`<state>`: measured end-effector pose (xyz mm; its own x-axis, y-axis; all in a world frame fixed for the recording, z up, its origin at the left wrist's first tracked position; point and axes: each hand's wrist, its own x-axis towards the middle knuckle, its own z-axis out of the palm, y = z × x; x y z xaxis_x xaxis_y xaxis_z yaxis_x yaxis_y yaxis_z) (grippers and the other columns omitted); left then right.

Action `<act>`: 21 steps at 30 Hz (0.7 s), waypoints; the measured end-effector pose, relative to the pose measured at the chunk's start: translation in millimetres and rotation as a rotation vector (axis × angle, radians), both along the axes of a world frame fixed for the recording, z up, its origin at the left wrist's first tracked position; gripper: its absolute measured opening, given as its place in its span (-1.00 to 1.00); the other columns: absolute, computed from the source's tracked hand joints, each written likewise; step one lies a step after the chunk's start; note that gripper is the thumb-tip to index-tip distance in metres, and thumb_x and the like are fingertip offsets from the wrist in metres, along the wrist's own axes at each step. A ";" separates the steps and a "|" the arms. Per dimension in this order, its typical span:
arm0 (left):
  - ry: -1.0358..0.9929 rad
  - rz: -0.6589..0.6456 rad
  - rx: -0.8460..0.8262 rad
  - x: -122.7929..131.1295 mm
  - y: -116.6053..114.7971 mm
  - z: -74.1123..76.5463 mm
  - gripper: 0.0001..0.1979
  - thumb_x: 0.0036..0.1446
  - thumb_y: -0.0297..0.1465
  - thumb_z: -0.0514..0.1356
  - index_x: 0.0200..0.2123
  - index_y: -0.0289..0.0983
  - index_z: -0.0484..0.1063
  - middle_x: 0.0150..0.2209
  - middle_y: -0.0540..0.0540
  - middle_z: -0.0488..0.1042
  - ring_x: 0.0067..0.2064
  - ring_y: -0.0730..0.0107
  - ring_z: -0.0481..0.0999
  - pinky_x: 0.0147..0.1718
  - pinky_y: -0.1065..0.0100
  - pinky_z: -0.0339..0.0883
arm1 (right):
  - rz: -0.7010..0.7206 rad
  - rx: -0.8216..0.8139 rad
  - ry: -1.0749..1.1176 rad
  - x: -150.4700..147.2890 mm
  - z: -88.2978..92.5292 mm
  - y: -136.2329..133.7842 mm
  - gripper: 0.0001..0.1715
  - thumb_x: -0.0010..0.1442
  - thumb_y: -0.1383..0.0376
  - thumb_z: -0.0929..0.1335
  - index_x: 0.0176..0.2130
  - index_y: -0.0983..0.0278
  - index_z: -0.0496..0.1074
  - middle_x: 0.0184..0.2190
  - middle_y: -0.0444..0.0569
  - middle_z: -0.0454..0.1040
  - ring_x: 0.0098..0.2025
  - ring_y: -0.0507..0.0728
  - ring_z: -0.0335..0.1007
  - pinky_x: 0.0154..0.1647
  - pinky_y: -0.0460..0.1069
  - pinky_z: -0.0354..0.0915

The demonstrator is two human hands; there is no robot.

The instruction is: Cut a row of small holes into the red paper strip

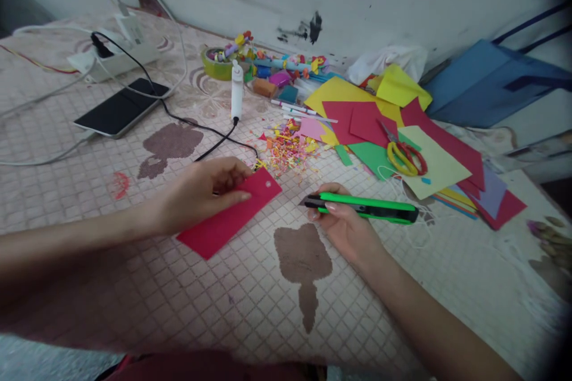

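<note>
My left hand (196, 193) pinches the upper edge of a red paper strip (232, 214) that lies on the patterned cloth; the strip has a small hole near its far corner. My right hand (344, 223) is closed round a green and black utility knife (366, 206), held level, its tip pointing left toward the strip. The two hands are a short gap apart.
A pile of coloured paper sheets (357, 119) with yellow-and-red scissors (404, 158) lies at the right. Paper scraps (288, 149), a white glue gun (236, 92) on a black cable, a phone (120, 108), a power strip (114, 59) and a tape roll (217, 64) lie further back.
</note>
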<state>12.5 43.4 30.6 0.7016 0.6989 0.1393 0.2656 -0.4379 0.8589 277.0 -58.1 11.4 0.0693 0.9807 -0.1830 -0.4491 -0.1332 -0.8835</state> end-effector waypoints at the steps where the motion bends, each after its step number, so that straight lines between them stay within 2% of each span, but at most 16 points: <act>1: -0.014 0.000 -0.010 -0.4 9.7 3.6 -0.85 0.26 -0.29 0.22 -0.19 -0.24 0.42 -0.35 -0.03 0.58 -0.37 0.43 0.57 -0.43 0.46 0.46 | 0.056 -0.017 0.057 -5.1 0.5 -3.2 -0.75 -0.02 0.27 0.55 -0.27 0.15 0.55 -0.34 -0.17 0.56 -0.33 0.04 0.50 -0.25 -0.05 0.48; 3: -0.038 0.006 -0.031 -1.3 26.6 8.3 -0.85 0.26 -0.28 0.22 -0.21 -0.24 0.41 -0.30 -0.06 0.62 -0.32 0.39 0.62 -0.38 0.44 0.50 | 0.254 -0.091 0.181 -15.5 -0.8 -8.2 -0.75 0.01 0.21 0.55 -0.25 0.15 0.55 -0.33 -0.16 0.55 -0.23 0.11 0.55 -0.06 0.12 0.52; 4: -0.046 0.002 -0.044 -1.7 33.1 9.2 -0.85 0.25 -0.28 0.22 -0.21 -0.24 0.41 -0.28 -0.07 0.64 -0.31 0.38 0.65 -0.36 0.42 0.52 | 0.349 -0.121 0.194 -19.6 -2.4 -9.2 -0.75 0.02 0.20 0.55 -0.26 0.17 0.55 -0.32 -0.14 0.55 -0.21 0.14 0.56 -0.03 0.17 0.52; 5: -0.048 -0.005 -0.058 -2.0 38.0 9.3 -0.86 0.25 -0.29 0.22 -0.21 -0.24 0.41 -0.26 -0.09 0.66 -0.29 0.36 0.66 -0.35 0.41 0.54 | 0.380 -0.110 0.163 -22.3 -4.1 -8.9 -0.75 0.02 0.20 0.55 -0.26 0.18 0.55 -0.30 -0.12 0.56 -0.20 0.15 0.57 -0.05 0.17 0.52; 6: -0.050 -0.014 -0.070 -2.1 41.6 8.8 -0.87 0.25 -0.31 0.22 -0.21 -0.24 0.41 -0.25 -0.11 0.67 -0.28 0.34 0.68 -0.35 0.40 0.54 | 0.300 -0.049 0.102 -23.2 -5.4 -7.4 -0.77 0.03 0.22 0.54 -0.26 0.18 0.54 -0.29 -0.11 0.57 -0.22 0.14 0.56 -0.09 0.14 0.51; 9: -0.050 -0.042 -0.109 -1.6 45.1 6.7 -0.89 0.26 -0.35 0.21 -0.19 -0.26 0.42 -0.24 -0.13 0.67 -0.29 0.34 0.69 -0.40 0.44 0.51 | -0.143 0.169 -0.145 -17.3 -4.2 0.3 -0.79 0.07 0.30 0.52 -0.23 0.13 0.55 -0.26 -0.14 0.58 -0.22 0.09 0.52 -0.07 0.05 0.46; 10: -0.050 -0.050 -0.125 -1.3 44.9 6.7 -0.89 0.26 -0.36 0.21 -0.19 -0.27 0.43 -0.24 -0.13 0.67 -0.30 0.35 0.68 -0.43 0.47 0.48 | -0.191 0.186 -0.152 -14.1 -2.0 2.4 -0.81 0.08 0.28 0.51 -0.24 0.12 0.55 -0.27 -0.14 0.58 -0.22 0.09 0.52 -0.07 0.05 0.45; 13: -0.055 -0.059 -0.182 -0.1 42.7 9.8 -0.90 0.25 -0.36 0.24 -0.24 -0.27 0.42 -0.30 -0.09 0.65 -0.37 0.44 0.64 -0.49 0.55 0.40 | -0.082 0.123 -0.136 -5.2 5.7 5.2 -0.83 0.08 0.26 0.50 -0.25 0.12 0.56 -0.29 -0.11 0.59 -0.25 0.11 0.53 -0.17 0.05 0.46; 14: -0.057 -0.059 -0.203 0.5 41.9 11.6 -0.89 0.24 -0.35 0.25 -0.25 -0.27 0.42 -0.31 -0.07 0.64 -0.38 0.46 0.62 -0.49 0.57 0.39 | -0.085 0.120 -0.142 -2.4 7.3 5.4 -0.83 0.07 0.26 0.50 -0.25 0.12 0.56 -0.29 -0.11 0.59 -0.27 0.10 0.53 -0.19 0.03 0.47; 18: -0.044 -0.066 -0.285 5.8 37.8 17.6 -0.80 0.22 -0.26 0.29 -0.24 -0.26 0.40 -0.33 -0.02 0.60 -0.37 0.47 0.59 -0.44 0.54 0.40 | -0.257 0.193 -0.193 11.9 4.8 9.4 -0.83 0.05 0.28 0.49 -0.26 0.13 0.58 -0.25 -0.15 0.54 -0.31 0.05 0.48 -0.26 -0.01 0.46; 21: -0.032 -0.104 -0.342 14.0 30.9 14.9 -0.75 0.21 -0.21 0.29 -0.26 -0.26 0.38 -0.34 -0.01 0.57 -0.35 0.46 0.57 -0.40 0.50 0.40 | -0.304 0.194 -0.193 23.6 -1.5 14.6 -0.81 0.05 0.28 0.47 -0.24 0.12 0.56 -0.34 -0.17 0.50 -0.41 0.03 0.41 -0.32 0.00 0.44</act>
